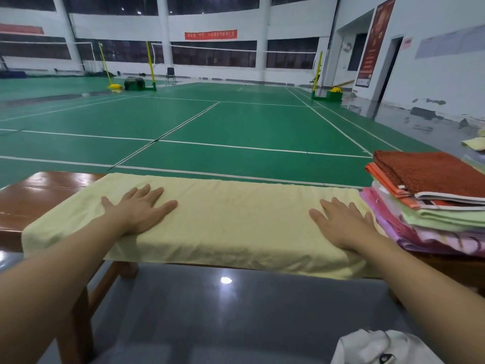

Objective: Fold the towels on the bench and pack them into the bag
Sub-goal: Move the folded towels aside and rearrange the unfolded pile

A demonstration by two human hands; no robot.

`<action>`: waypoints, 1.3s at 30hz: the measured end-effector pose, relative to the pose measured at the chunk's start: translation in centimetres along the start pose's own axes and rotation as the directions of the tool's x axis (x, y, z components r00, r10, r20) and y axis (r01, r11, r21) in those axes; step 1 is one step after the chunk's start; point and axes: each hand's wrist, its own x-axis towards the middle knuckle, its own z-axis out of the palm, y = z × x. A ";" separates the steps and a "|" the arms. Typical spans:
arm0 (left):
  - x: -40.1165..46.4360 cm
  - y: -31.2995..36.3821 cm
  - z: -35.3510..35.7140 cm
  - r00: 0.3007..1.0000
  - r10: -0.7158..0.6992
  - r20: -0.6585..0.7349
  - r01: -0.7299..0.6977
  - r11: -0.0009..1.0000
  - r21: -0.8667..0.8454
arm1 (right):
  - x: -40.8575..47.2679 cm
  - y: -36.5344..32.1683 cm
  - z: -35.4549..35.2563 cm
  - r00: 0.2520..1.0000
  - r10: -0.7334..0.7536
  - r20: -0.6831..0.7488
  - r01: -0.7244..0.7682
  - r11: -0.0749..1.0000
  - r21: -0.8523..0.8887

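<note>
Both flat, spread hands, left hand (139, 208) and right hand (342, 222), smooth the long pale-yellow cotton towel (210, 222) on the glossy brown wooden bench (39, 195), grasping nothing; folding end to end likely comes next.

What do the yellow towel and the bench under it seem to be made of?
Yellow towel: probably soft cotton cloth, matte, with fine wrinkles and a limp overhanging edge. Bench: looks like wood with glossy reddish-brown varnish, since it mirrors the ceiling lights; laminate cannot be ruled out.
</note>
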 end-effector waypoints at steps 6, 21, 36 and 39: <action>-0.4 -0.2 -0.1 1.000 -0.002 0.013 0.002 1.000 0.004 | -0.7 0.0 0.0 1.000 -0.011 -0.017 0.011 1.000 -0.008; -0.6 -0.3 -0.2 0.998 -0.002 -0.065 0.000 0.999 -0.042 | -0.7 -0.3 0.0 0.989 -0.040 -0.143 0.042 0.999 0.013; -5.6 11.7 -0.2 0.882 0.153 -0.446 -0.376 0.798 -0.470 | 2.1 -7.7 -0.4 0.957 -0.232 -0.172 0.252 0.962 0.108; -5.6 12.2 0.6 0.888 0.157 -0.432 -0.368 0.806 -0.463 | 3.0 -9.4 -0.2 0.952 -0.277 -0.132 0.298 0.939 0.173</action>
